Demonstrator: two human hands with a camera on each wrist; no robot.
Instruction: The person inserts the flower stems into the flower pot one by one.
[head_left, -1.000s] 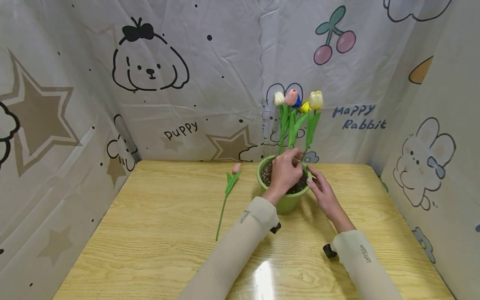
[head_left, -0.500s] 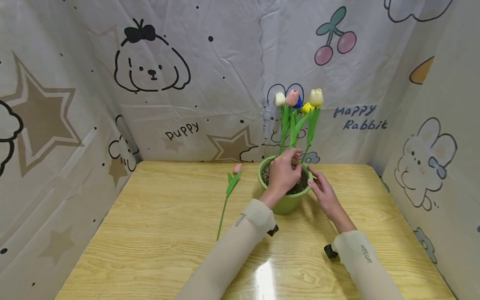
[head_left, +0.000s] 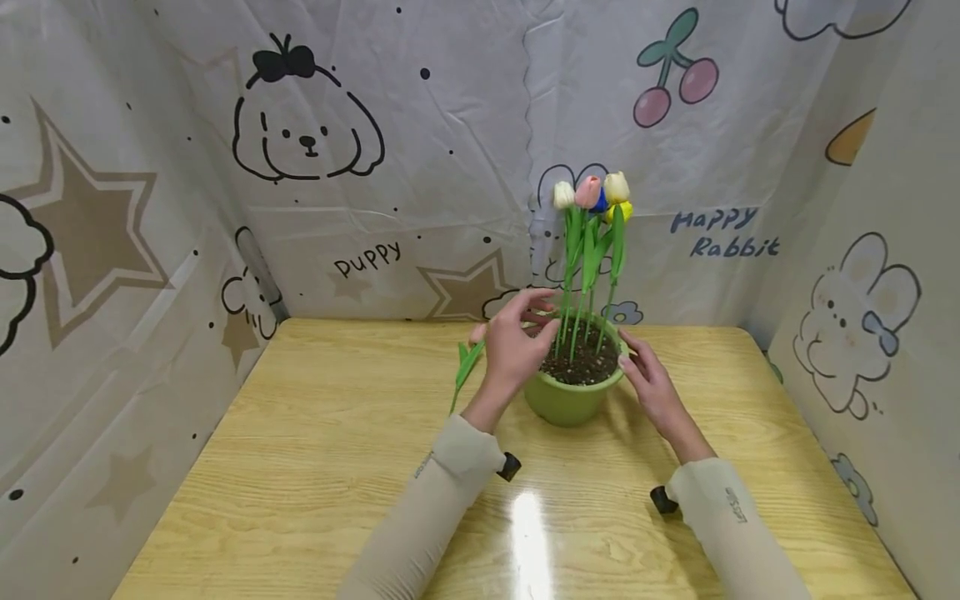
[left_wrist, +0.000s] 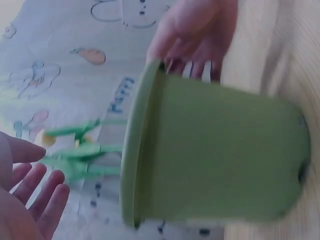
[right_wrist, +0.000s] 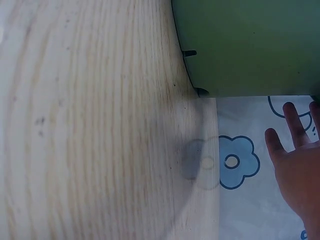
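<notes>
Several tulips stand in the soil (head_left: 580, 367) of a green flowerpot (head_left: 566, 406): a white one (head_left: 563, 195), a pink one (head_left: 588, 192), a cream one (head_left: 617, 187), a yellow one (head_left: 621, 213) and a blue one partly hidden. My left hand (head_left: 513, 343) hovers at the pot's left rim, fingers loosely spread and holding nothing; the left wrist view shows it apart from the stems. My right hand (head_left: 656, 393) rests at the right side of the rim, and its fingers look straight in the right wrist view. Another pink tulip (head_left: 467, 364) lies on the table, partly behind my left hand.
The wooden table (head_left: 322, 467) runs back to a printed curtain (head_left: 465, 100) that also hangs along both sides. A small black camera (head_left: 509, 467) sits under the left cuff, and another (head_left: 663, 500) under the right cuff.
My left hand has let go of the cream tulip's stem and moved left out of the pot. The cream tulip now leans further left, nearer the others. The right hand stays at the rim.
</notes>
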